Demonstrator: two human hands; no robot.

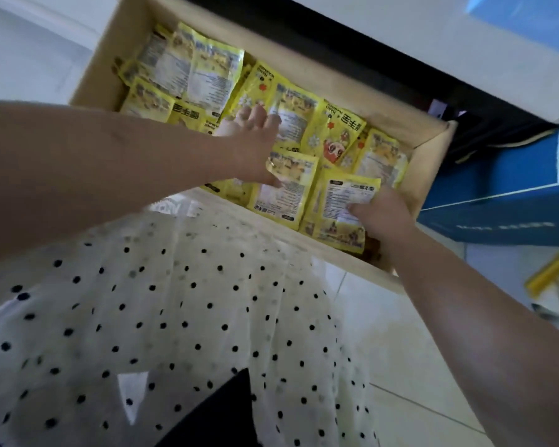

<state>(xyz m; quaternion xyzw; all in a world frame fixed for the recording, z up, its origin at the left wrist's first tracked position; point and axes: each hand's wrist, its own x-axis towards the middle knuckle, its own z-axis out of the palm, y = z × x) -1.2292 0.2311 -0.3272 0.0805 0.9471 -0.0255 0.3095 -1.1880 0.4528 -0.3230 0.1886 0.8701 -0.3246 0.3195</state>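
An open cardboard box (92,75) on the floor is filled with several yellow snack packets (204,72) lying flat and overlapping. My left hand (249,146) reaches into the middle of the box, its fingers spread straight over the packets and its thumb resting on the top corner of one packet (284,188). At the near right corner of the box my right hand (384,221) pinches a yellow packet (339,204) by its edge, thumb on its printed white face. The fingers behind that packet are hidden.
A blue carton (497,201) stands right of the box. A white table top (400,37) with a dark edge overhangs the box's far side. A yellow-and-white object (552,279) lies on the tiled floor (400,350). My polka-dot skirt (175,317) fills the foreground.
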